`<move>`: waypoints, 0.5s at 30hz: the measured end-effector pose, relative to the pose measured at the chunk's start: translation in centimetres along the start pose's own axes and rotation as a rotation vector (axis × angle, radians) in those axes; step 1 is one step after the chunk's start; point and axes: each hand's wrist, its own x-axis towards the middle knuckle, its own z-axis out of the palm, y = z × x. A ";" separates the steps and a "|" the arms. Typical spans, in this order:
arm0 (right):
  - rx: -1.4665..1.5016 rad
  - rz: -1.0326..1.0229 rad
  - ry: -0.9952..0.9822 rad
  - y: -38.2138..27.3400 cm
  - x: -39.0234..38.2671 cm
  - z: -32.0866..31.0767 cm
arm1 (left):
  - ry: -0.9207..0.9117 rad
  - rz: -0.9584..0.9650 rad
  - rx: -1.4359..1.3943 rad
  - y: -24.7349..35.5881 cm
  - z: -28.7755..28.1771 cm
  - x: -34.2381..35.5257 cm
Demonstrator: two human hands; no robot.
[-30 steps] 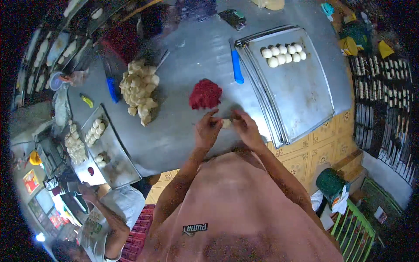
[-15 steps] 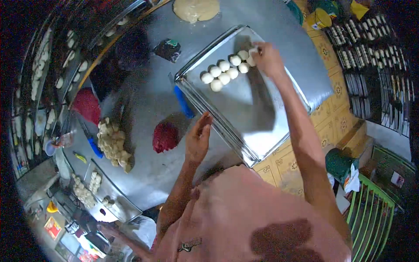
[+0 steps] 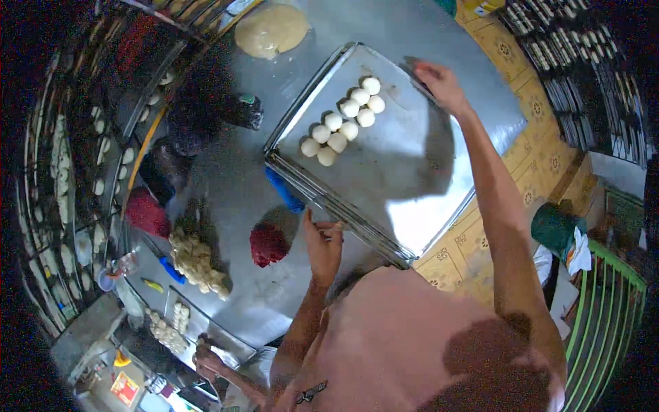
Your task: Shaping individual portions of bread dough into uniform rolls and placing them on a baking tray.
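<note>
Pale round dough balls [image 3: 349,108] sit close together in a double row on a shallow metal baking tray [image 3: 384,178], on top of a stack of similar trays. At the tray's far right rim is my right hand [image 3: 443,88], clear of the dough balls. Its fingers stretch leftward and hold no dough; whether they touch the rim is not clear. Beside the near left edge of the stack, my left hand [image 3: 325,250] has its fingers apart and holds nothing. A lump of dark red dough or filling [image 3: 268,245] rests on the metal table [image 3: 254,302] to its left.
Flattened dough [image 3: 273,31] lies at the far end. A blue-handled tool [image 3: 284,190] is against the trays. Leftward are a beige dough pile [image 3: 198,262], another red lump [image 3: 147,211] and laden racks [image 3: 65,165]. Another person's hand [image 3: 209,360] works over a lower-left tray.
My right hand has left the dough balls and moved out to the tray's far right rim; the pale dough it held now lies in the rows. The whole view has shifted.
</note>
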 end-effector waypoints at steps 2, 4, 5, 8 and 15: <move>0.117 0.094 -0.155 0.8 -1.1 -0.1 | -0.068 0.040 0.005 -0.3 1.3 0.0; 0.202 0.003 -0.148 0.6 -2.6 0.3 | -0.093 0.036 0.107 -0.9 2.0 0.2; 0.159 -0.010 -0.134 0.4 -3.7 0.3 | -0.075 0.074 0.172 -1.3 2.1 0.3; 0.232 0.153 -0.102 -0.1 -5.7 0.9 | -0.023 -0.020 0.193 -2.2 1.1 -0.4; 0.284 0.127 0.171 1.2 -8.0 1.9 | 0.062 0.166 0.451 -1.4 -6.3 1.4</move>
